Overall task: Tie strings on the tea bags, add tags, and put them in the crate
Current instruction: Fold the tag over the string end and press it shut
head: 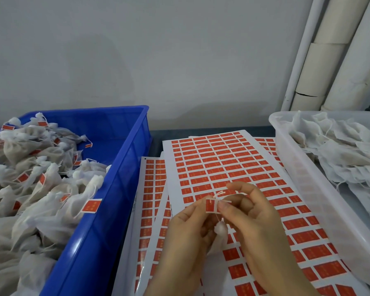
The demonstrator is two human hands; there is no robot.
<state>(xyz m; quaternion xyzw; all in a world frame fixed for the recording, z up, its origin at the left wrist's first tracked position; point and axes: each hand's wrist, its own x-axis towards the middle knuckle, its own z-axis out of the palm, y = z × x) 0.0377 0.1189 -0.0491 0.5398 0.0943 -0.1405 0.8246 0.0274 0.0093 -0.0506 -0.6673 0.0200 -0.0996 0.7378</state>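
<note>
Both hands meet over the sticker sheets. My left hand (pixel 186 229) pinches a red tag (pixel 210 205) with a white border. My right hand (pixel 250 218) pinches the same tag's right edge and the thin white string (pixel 221 194) whose ends stick up above it. The string runs down to the white gathered top of a tea bag (pixel 220 228) between my palms; the rest of the bag is hidden by my hands. A blue crate (pixel 124 167) at the left holds several tagged tea bags (pixel 36 178).
Sheets of red tag stickers (pixel 218 159) overlap on the table under my hands. A translucent white tray (pixel 303 184) at the right holds several untied white tea bags (pixel 340 150). White pipes (pixel 333 52) stand against the wall at the back right.
</note>
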